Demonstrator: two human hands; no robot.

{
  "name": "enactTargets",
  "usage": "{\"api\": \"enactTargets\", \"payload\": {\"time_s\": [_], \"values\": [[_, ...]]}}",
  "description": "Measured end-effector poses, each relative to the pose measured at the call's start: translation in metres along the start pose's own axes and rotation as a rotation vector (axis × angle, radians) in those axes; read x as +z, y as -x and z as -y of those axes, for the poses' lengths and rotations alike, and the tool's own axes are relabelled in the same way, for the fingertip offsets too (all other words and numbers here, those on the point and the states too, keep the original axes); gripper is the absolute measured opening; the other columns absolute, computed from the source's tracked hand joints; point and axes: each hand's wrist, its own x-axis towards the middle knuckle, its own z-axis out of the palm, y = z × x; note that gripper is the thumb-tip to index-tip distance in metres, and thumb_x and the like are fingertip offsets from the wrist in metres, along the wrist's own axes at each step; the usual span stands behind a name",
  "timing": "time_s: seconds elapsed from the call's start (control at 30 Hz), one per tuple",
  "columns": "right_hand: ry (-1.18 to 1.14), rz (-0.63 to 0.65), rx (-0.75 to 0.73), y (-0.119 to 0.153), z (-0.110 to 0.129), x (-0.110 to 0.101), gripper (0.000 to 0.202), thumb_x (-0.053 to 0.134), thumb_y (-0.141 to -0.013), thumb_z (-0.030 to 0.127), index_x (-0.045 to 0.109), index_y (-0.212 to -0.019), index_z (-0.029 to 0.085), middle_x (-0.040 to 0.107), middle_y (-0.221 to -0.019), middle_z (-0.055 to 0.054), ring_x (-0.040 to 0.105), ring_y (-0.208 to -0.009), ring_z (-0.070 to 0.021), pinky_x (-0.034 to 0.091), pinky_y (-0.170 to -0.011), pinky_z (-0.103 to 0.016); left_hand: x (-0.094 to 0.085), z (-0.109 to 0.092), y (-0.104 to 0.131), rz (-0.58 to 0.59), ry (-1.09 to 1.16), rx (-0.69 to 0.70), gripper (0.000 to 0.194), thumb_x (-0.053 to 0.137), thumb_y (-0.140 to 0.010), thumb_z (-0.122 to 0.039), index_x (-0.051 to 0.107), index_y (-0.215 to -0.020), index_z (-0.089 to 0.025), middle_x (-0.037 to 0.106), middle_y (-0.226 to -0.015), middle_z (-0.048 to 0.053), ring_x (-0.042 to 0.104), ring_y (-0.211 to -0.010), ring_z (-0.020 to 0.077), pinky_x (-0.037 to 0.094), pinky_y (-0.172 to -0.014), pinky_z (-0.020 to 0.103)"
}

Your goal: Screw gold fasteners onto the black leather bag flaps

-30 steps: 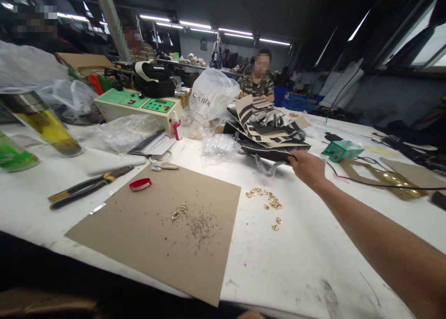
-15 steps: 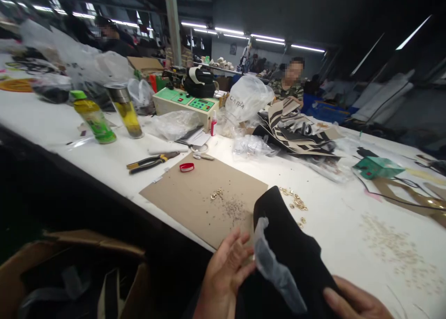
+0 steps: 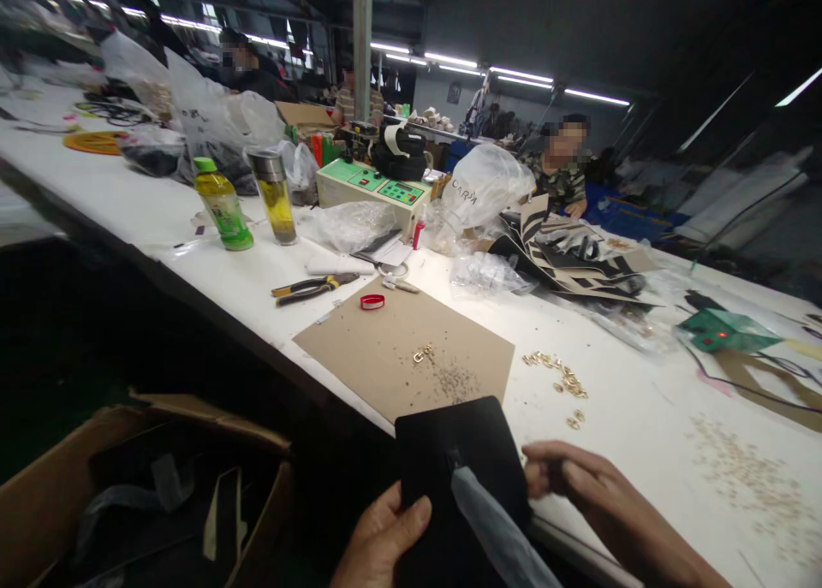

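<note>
A black flat panel (image 3: 424, 451) with rounded corners is held up before me, tilted, at the table's front edge. My left hand (image 3: 385, 532) grips its left edge, thumb on the facing side. A strip of translucent whitish film (image 3: 497, 519) hangs from a small dark fitting (image 3: 455, 460) on the panel. Beside the panel's right edge is my right hand (image 3: 578, 485), its fingers curled together; whether they hold anything is hidden. Just beyond, on the brown board (image 3: 360, 348), lie gold letter-shaped metal pieces (image 3: 422, 353) and dark crumbs (image 3: 457, 381).
Gold pieces (image 3: 565, 378) and pale small bits (image 3: 751, 477) lie on the white table at right. Pliers (image 3: 314, 288), a red band (image 3: 372, 302), a green-capped bottle (image 3: 223, 207) and a control box (image 3: 372, 190) stand farther back. An open carton (image 3: 57, 460) is lower left. Co-workers sit beyond.
The black panel has turned more face-on and moved left. My left hand has gone from open beside the film to gripping the panel's left edge. My right hand has left its lower right edge.
</note>
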Motion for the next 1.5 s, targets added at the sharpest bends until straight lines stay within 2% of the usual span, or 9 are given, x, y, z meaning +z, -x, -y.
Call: {"api": "enactTargets", "payload": {"time_s": [0.07,0.13,0.3,0.47,0.8,0.93,1.03,1.23,1.5], "values": [[0.054,0.016,-0.023,-0.049,0.021,0.005,0.048,0.064,-0.093,0.063,0.078,-0.119,0.024,0.079,-0.104,-0.013,0.077,-0.094,-0.0321,0.062,-0.092,-0.050,-0.005,-0.003,0.001,-0.024,-0.037,-0.022,0.049,0.093,-0.072,-0.038,0.077,-0.111,-0.011,0.082,-0.101,0.018,0.078,-0.101,0.0360,0.059,-0.087,0.039],[0.258,-0.042,-0.179,-0.099,0.033,0.020,0.043,0.067,-0.092,0.056,0.078,-0.116,0.021,0.079,-0.103,-0.011,0.076,-0.090,-0.0271,0.062,-0.087,-0.043,-0.010,-0.003,0.001,-0.066,-0.066,-0.036,0.048,0.093,-0.072,-0.040,0.079,-0.108,-0.010,0.082,-0.099,0.019,0.079,-0.101,0.0369,0.060,-0.085,0.038],[0.504,-0.040,-0.388,-0.187,0.032,0.071,0.026,0.065,-0.093,0.032,0.078,-0.114,0.024,0.077,-0.104,-0.007,0.072,-0.088,-0.0208,0.057,-0.085,-0.034,-0.026,0.012,-0.003,-0.105,0.008,0.008,0.056,0.093,-0.070,-0.042,0.078,-0.116,-0.013,0.082,-0.109,0.018,0.074,-0.116,0.0406,0.054,-0.107,0.049],[0.679,0.030,-0.402,-0.210,0.031,0.085,0.017,0.068,-0.093,0.026,0.081,-0.105,0.026,0.076,-0.103,-0.006,0.070,-0.089,-0.0206,0.052,-0.085,-0.031,-0.030,0.022,-0.005,-0.139,0.069,0.031,0.061,0.091,-0.072,-0.043,0.075,-0.124,-0.015,0.080,-0.116,0.017,0.068,-0.127,0.0404,0.046,-0.117,0.051],[0.712,-0.047,-0.184,-0.218,0.043,0.092,0.005,0.076,-0.083,0.025,0.079,-0.081,0.022,0.077,-0.088,-0.008,0.069,-0.087,-0.0252,0.049,-0.080,-0.033,0.005,0.006,0.014,-0.152,-0.034,-0.005,0.058,0.093,-0.073,-0.034,0.076,-0.125,-0.015,0.080,-0.117,0.017,0.074,-0.116,0.0387,0.053,-0.110,0.051],[0.532,-0.091,-0.169,-0.172,0.056,0.079,0.013,0.070,-0.089,0.029,0.077,-0.086,0.019,0.078,-0.087,-0.006,0.070,-0.084,-0.0208,0.051,-0.078,-0.030,0.012,0.009,0.016,-0.120,-0.119,-0.051,0.049,0.091,-0.075,-0.033,0.078,-0.118,-0.014,0.082,-0.111,0.017,0.076,-0.110,0.0368,0.055,-0.105,0.048],[0.372,-0.127,-0.142,-0.096,0.054,0.059,0.029,0.059,-0.098,0.043,0.076,-0.096,0.018,0.077,-0.085,-0.004,0.071,-0.077,-0.0178,0.054,-0.072,-0.027,0.020,0.012,0.017,-0.108,-0.154,-0.042,0.046,0.088,-0.079,-0.033,0.078,-0.120,-0.015,0.082,-0.112,0.015,0.076,-0.111,0.0352,0.056,-0.105,0.046],[-0.016,-0.285,0.090,0.051,0.025,0.040,0.024,0.073,-0.090,0.047,0.078,-0.090,0.024,0.077,-0.081,0.000,0.071,-0.076,-0.0190,0.054,-0.072,-0.029,0.048,0.030,0.019,-0.027,-0.315,-0.024,0.046,0.083,-0.085,-0.033,0.075,-0.127,-0.018,0.079,-0.123,0.012,0.072,-0.120,0.0330,0.053,-0.110,0.045],[0.030,-0.666,-0.137,0.112,0.003,0.032,0.007,0.074,-0.092,0.026,0.079,-0.087,0.026,0.077,-0.089,0.000,0.072,-0.085,-0.0180,0.055,-0.079,-0.028,0.087,0.078,0.034,0.049,-0.455,0.004,0.065,0.079,-0.089,-0.036,0.057,-0.149,-0.023,0.072,-0.138,0.010,0.065,-0.131,0.0320,0.052,-0.113,0.044]]}}
